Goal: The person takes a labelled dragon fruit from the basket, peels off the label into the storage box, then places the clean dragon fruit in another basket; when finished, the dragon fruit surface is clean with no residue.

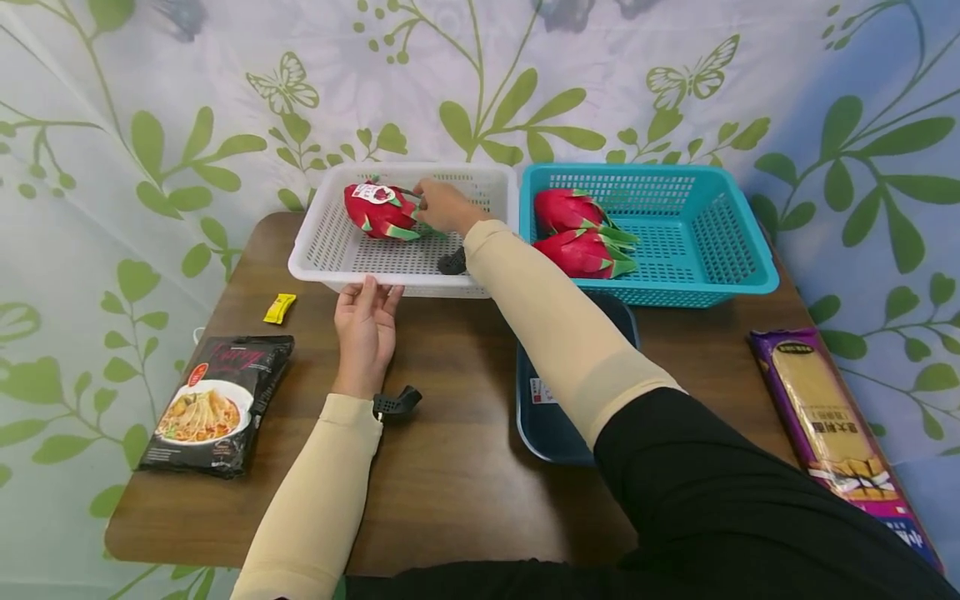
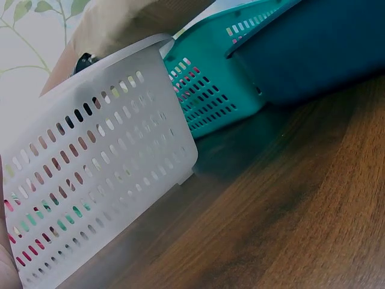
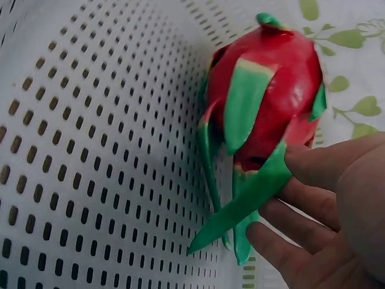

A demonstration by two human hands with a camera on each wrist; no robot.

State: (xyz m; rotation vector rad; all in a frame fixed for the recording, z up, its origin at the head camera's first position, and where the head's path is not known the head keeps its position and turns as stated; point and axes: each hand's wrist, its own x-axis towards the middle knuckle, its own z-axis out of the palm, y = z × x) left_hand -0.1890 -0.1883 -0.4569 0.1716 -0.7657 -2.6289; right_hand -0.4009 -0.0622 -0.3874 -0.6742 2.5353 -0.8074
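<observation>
Left hand (image 1: 364, 335) grips a white basket (image 1: 435, 287); ahead, inside, right hand (image 1: 444, 206) pinches a dragon fruit (image 1: 369, 215) by the leaves (image 3: 255, 194).

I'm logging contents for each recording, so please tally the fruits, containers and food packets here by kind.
Red dragon fruits with green leaves: 3
Perforated plastic baskets (white basket, turquoise basket): 2
Dark blue rounded rectangular container: 1
Food packets (black noodle bag, long purple-and-yellow pasta pack, small yellow packet): 3
Total: 9
</observation>
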